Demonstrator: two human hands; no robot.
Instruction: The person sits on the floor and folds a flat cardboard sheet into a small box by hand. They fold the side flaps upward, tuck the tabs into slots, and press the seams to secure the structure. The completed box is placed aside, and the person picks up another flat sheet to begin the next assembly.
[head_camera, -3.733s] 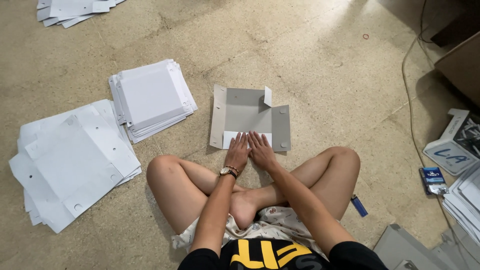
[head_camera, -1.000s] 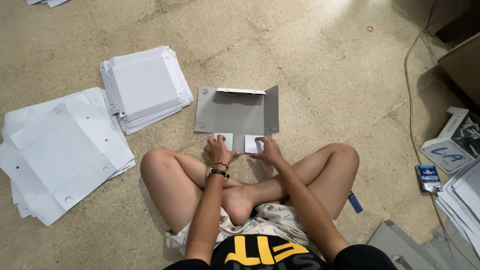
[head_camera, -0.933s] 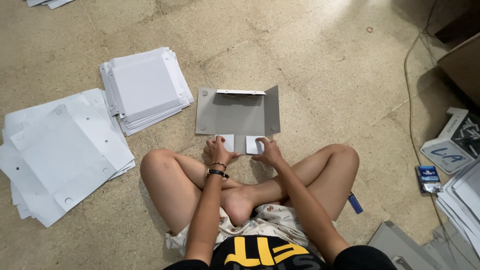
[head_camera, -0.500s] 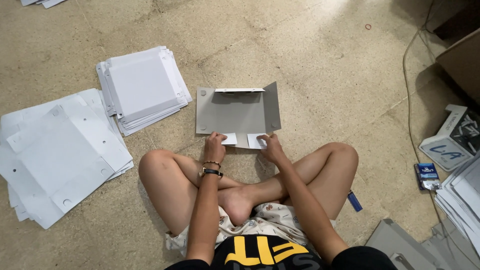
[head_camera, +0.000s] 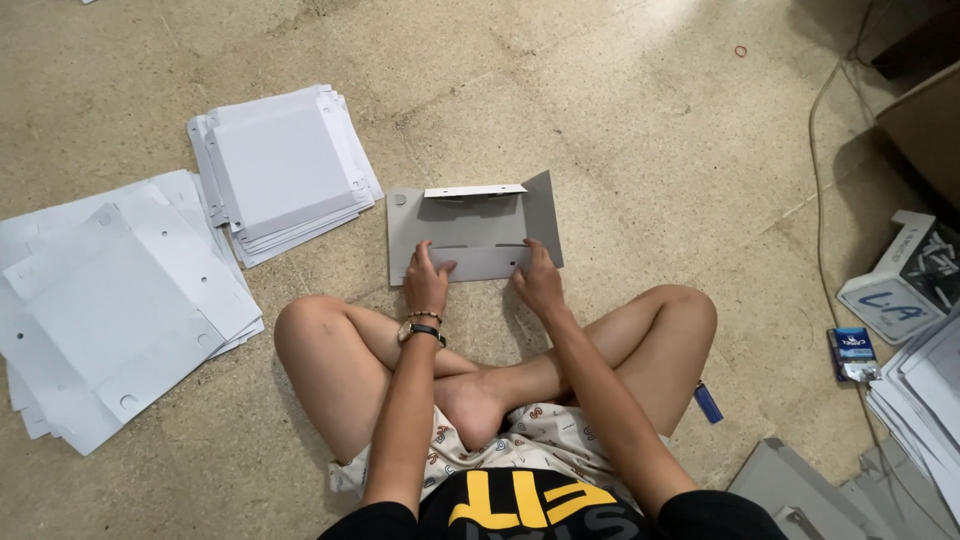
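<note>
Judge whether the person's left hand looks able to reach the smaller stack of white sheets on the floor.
Probably yes: the left hand rests on the grey cardboard piece, and only bare floor separates it from the smaller stack.

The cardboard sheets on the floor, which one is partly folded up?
The grey sheet under both hands, with flaps raised; the white stacks to its left lie flat.
</note>
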